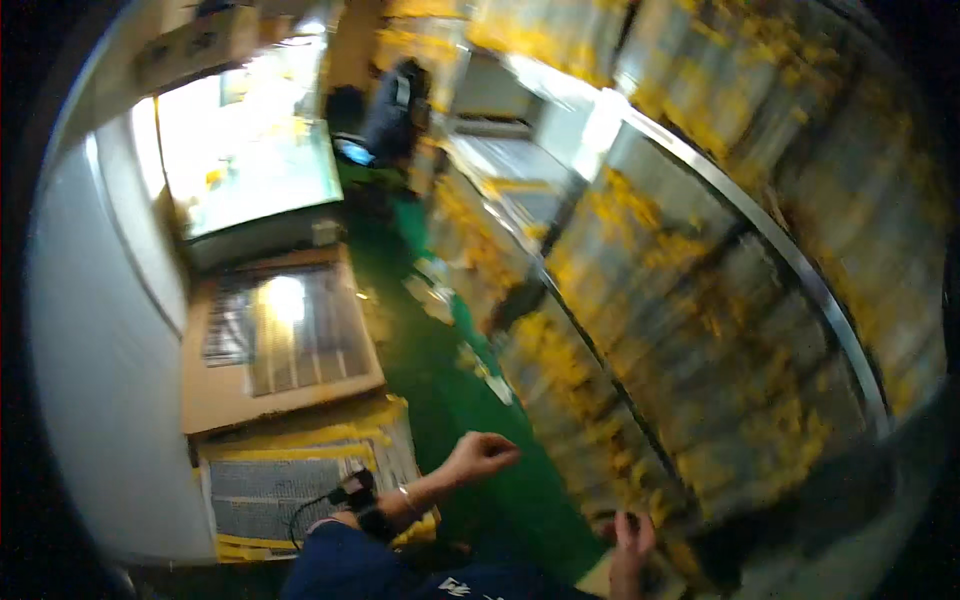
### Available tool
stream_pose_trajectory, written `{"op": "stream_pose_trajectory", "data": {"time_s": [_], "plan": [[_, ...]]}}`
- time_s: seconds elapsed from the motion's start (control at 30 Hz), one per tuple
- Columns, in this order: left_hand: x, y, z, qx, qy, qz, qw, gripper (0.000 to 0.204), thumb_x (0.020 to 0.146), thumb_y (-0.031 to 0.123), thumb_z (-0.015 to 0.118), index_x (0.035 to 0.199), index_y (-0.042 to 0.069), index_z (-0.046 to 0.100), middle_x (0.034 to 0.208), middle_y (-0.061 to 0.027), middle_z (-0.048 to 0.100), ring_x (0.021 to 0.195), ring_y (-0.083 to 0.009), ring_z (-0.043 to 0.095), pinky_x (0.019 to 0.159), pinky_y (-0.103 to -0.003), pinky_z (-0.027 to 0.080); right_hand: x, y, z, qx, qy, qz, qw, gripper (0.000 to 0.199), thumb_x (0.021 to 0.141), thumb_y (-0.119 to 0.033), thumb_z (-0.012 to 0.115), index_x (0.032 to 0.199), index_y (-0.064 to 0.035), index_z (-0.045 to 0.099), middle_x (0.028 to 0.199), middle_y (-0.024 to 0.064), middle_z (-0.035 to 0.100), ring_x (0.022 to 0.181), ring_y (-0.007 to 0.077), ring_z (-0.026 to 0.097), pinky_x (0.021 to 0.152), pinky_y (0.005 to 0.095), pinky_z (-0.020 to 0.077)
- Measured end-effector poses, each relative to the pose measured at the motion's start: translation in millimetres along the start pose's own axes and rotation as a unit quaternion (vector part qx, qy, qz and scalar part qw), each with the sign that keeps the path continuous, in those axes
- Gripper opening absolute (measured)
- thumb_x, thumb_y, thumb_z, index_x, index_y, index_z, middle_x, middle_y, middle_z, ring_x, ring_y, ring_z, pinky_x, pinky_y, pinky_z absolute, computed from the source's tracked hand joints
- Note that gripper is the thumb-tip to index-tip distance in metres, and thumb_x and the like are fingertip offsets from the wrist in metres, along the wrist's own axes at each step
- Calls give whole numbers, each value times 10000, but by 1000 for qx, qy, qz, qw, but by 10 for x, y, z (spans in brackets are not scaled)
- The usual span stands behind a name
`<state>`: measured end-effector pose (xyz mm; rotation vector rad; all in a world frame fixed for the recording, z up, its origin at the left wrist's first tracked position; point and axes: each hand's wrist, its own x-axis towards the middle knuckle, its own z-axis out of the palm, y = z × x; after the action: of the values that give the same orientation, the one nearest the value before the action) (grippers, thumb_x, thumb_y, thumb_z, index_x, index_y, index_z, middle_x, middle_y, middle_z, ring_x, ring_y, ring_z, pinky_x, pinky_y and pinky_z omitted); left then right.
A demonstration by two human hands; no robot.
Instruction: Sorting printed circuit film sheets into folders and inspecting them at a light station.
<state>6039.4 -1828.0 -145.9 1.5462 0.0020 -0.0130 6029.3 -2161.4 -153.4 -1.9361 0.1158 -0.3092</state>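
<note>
My left hand (484, 456) hangs over the green floor with its fingers curled in, and nothing shows in them. A pale band circles that wrist, and a black strapped device (357, 490) with a cable sits on the forearm. The nearest thing to it is a stack of flat grid panels (290, 490) edged in yellow. Lower right, my right hand (632, 538) is beside a large panel (700, 380) blotched yellow and grey. Motion smears its fingers, and I see nothing clearly held there.
A bent-looking metal rail (750, 205) crosses the blotched panels on the right. At left stands a tall pale cabinet (100, 350). Beyond the stack, a brown board (225, 400) bears shiny grid sheets. Farther back are a brightly lit surface (260, 180) and a dark bulky thing (395, 110). Pale scraps (435, 290) litter the green floor (470, 400).
</note>
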Motion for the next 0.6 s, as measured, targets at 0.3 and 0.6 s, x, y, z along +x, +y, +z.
{"op": "stream_pose_trajectory", "data": {"time_s": [0.3,0.6], "plan": [[1604,701,-1242,-13,257,81,963,224,829,163,640,962,-16,638,794,-24,636,718,-65,555,632,-218,464,2403,-830,2001,-57,-240,47,968,206,841,-190,604,1008,-69,594,919,71,587,843,203,540,726,338,456],[2306,998,-2417,46,422,-12,905,196,830,157,636,931,-11,642,797,-35,651,709,-76,594,649,-213,489,3953,-1513,4919,181,-469,52,863,120,832,-59,589,932,8,582,726,40,581,589,126,562,557,287,506]]}}
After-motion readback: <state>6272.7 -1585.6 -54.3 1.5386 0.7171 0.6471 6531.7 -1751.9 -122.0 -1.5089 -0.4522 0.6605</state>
